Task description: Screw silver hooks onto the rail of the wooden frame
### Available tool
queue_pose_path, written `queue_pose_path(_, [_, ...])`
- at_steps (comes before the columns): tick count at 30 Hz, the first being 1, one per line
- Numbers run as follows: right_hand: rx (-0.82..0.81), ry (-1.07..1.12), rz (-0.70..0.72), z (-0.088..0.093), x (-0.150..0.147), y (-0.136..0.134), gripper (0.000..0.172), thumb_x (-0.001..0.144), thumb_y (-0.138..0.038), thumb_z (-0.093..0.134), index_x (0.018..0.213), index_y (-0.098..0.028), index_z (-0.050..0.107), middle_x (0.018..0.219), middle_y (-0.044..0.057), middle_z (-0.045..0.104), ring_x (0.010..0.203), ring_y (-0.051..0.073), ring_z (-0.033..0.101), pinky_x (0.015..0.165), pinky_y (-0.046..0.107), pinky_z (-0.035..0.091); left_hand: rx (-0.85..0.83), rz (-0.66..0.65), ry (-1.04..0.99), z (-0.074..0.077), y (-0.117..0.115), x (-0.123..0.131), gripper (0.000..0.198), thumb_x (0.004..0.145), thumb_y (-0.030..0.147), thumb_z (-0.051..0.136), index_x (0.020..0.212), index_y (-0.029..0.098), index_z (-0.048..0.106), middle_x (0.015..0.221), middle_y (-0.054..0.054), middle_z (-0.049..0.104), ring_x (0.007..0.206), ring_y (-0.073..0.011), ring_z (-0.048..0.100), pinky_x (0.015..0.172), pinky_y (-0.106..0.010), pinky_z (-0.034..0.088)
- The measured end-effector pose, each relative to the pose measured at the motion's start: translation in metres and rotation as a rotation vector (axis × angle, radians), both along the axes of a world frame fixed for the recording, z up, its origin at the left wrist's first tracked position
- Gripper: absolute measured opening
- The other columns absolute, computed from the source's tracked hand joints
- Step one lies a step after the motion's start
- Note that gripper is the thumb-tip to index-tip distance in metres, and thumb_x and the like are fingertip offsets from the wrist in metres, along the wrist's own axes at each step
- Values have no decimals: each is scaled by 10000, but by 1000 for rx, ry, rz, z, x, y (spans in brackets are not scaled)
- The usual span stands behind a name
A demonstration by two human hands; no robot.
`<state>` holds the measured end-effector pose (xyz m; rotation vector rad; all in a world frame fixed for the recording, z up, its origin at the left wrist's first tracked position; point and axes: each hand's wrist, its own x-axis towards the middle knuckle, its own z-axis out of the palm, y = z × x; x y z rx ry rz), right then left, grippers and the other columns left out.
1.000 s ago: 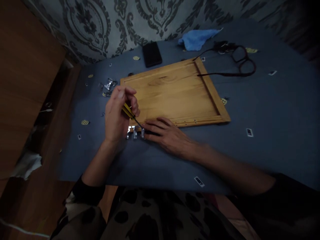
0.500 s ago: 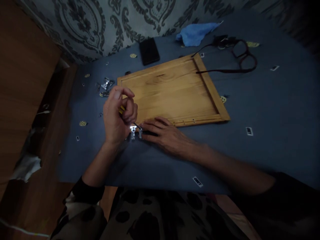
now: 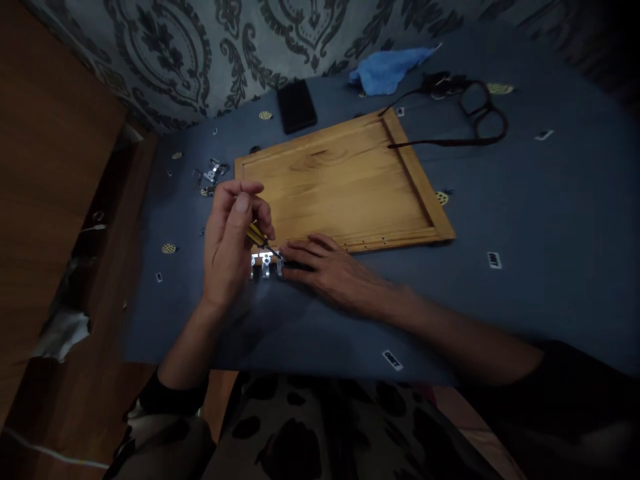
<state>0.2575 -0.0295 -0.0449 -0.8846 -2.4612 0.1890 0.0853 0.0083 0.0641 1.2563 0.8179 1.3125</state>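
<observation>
A wooden framed panel (image 3: 325, 180) lies on the blue-covered table. My left hand (image 3: 233, 233) is closed round a yellow-and-black screwdriver (image 3: 257, 235), whose shaft points down and right to the panel's near edge. Bright metal clips (image 3: 266, 264) stick out along that edge, below the shaft. My right hand (image 3: 333, 270) lies over the near edge, fingers stretched out, fingertips beside the rightmost clip. Whether a small part is under those fingertips is hidden. Small dark holes dot the edge to the right of my right hand.
Loose metal clips (image 3: 215, 171) lie left of the panel. Behind it are a black phone-like object (image 3: 297, 107) and a blue cloth (image 3: 390, 70). Dark-framed glasses (image 3: 480, 117) rest partly on the panel's right back corner. A patterned wall (image 3: 280, 40) borders the table (image 3: 545, 213).
My left hand has turned and shifted slightly, showing more of the screwdriver and another clip. My right hand stays nearly in place on the panel's edge.
</observation>
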Motion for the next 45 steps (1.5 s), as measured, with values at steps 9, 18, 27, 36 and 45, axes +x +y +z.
queue_pose_path(9, [-19,-22,8,5,0,0,372,1007,-128,589,1328,-274,704,1470,77,672,1421,277,545,1165,551,426,57,11,-96,-5,-2,17,176,982,320,650,836,223,634,508,77,308,426,-92,208,413,-232,195])
queue_pose_path(18, [18,8,9,-1,-2,1,398,991,-109,596,1339,-273,697,1477,80,667,1428,278,535,1164,554,417,34,-232,-49,-2,10,11,264,900,441,752,829,209,650,454,118,225,367,-49,137,381,-184,171])
queue_pose_path(27, [15,-24,20,2,0,2,361,1017,-137,578,1336,-257,696,1493,92,653,1429,279,535,1157,548,425,24,-178,21,1,10,4,246,923,422,731,843,197,671,490,64,386,408,-81,333,413,-207,314])
queue_pose_path(36, [15,-14,40,4,2,2,376,1008,-124,563,1342,-240,692,1493,102,651,1412,289,538,1143,542,428,132,107,-198,4,5,6,313,1059,281,517,774,180,600,488,94,277,378,-53,210,363,-156,213])
queue_pose_path(45, [51,10,33,0,0,4,361,1008,-125,556,1318,-237,703,1484,97,658,1387,287,559,1130,521,428,124,89,-181,-7,11,9,326,1017,398,646,778,184,591,497,101,274,373,-42,227,378,-170,191])
